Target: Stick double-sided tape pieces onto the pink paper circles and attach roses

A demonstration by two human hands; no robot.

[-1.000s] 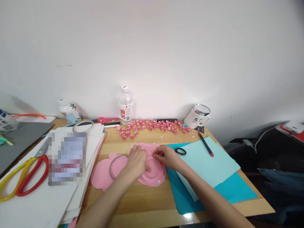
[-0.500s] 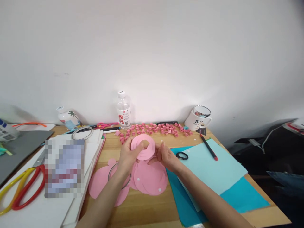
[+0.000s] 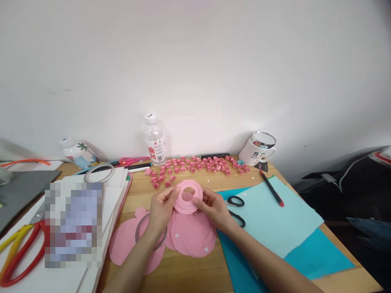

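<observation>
Between my two hands is a small stack of pink paper rings (image 3: 187,184), raised above the table and turned toward me so the round hole shows. My left hand (image 3: 162,206) pinches its left edge. With thumb in front and fingers behind, my right hand (image 3: 216,208) grips the right edge. Below lie overlapping pink paper discs (image 3: 195,236), two bearing small white squares. More pink paper circles (image 3: 122,241) spread at the left, a metal ring (image 3: 137,232) resting on them and partly covered by my left forearm.
Many small pink paper rolls (image 3: 210,163) lie before a plastic bottle (image 3: 157,148) and a white mug (image 3: 252,152). Black-handled scissors (image 3: 236,201) and a marker (image 3: 271,188) rest by light blue sheets (image 3: 284,219). Red-yellow scissors (image 3: 39,244) sit on papers at left.
The ring stack has come lower, and my right hand has closed on its right edge. My left thumb has moved off the hole to the left edge. The view has shifted slightly.
</observation>
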